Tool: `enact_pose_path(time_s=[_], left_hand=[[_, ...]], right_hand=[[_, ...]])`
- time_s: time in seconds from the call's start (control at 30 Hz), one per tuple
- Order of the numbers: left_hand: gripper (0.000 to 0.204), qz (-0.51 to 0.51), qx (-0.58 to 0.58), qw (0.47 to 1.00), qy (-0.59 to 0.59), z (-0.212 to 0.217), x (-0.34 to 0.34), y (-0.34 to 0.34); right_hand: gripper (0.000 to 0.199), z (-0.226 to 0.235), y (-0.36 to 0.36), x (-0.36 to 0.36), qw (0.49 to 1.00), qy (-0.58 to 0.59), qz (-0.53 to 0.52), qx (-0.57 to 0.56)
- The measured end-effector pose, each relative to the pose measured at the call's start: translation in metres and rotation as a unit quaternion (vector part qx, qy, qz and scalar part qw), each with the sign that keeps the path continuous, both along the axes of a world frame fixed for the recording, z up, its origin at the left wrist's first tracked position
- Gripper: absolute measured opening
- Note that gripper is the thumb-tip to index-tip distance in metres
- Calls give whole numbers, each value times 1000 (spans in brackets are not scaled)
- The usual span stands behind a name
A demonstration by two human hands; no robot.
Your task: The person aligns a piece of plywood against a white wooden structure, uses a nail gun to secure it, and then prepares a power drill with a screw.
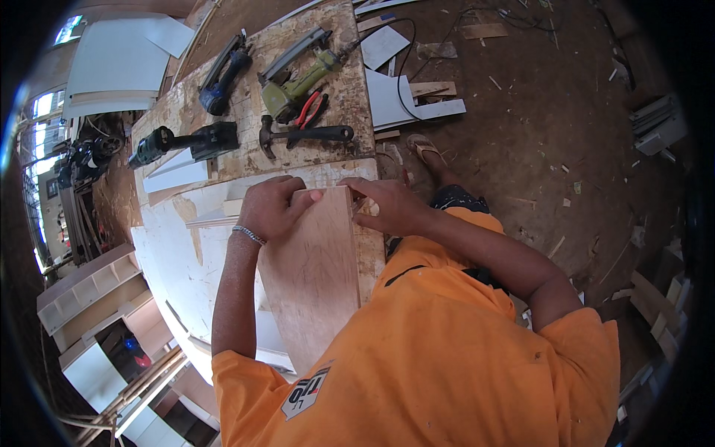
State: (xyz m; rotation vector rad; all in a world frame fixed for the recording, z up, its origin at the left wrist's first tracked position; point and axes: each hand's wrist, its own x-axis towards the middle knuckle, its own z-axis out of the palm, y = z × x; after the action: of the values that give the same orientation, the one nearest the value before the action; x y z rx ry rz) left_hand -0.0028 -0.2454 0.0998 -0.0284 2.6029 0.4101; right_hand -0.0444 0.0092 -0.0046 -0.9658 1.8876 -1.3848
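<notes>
Left hand (275,207) grips the far end of a wooden board (316,279) and right hand (393,207) its right corner, near the hammer (313,134) on the surface (356,89), seemingly aligning it, which next calls for steady, square holding.

PLACE: woodworking shop | TOOLS: olive-green metal nail gun (307,79), dark-blue nailer (218,91), black-handled steel hammer (316,134) – all on a worn, stained wooden table (348,97) | STOCK: flat light-brown wooden board (313,276), white cut panels (386,97), box-shaped compartmented cabinet frame (93,287) | GROUND: brown floor (514,127) – strewn with wood scraps (484,31)
</notes>
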Motion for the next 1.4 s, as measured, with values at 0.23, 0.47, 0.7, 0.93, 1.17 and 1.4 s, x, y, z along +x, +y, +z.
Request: enact_pose_path(time_s=[0.23, 0.47, 0.7, 0.93, 1.17, 1.4], left_hand=[[48, 20, 21, 1000, -7, 5, -2, 3], [51, 15, 34, 999, 39, -1, 5, 1], [47, 11, 22, 1000, 14, 4, -1, 4], [48, 10, 17, 999, 31, 2, 4, 5], [46, 6, 12, 999, 45, -2, 7, 4], [45, 12, 8, 999, 44, -2, 9, 5]], right_hand=[[62, -1, 0, -3, 1000, 8, -16, -12], [62, 6, 2, -5, 1000, 19, -4, 5], [63, 4, 2, -5, 999, 32, -12, 6], [63, 5, 0, -6, 1000, 11, 2, 14], [65, 19, 9, -3, 990, -139, 8, -25], [56, 10, 11, 3, 987, -132, -3, -97]])
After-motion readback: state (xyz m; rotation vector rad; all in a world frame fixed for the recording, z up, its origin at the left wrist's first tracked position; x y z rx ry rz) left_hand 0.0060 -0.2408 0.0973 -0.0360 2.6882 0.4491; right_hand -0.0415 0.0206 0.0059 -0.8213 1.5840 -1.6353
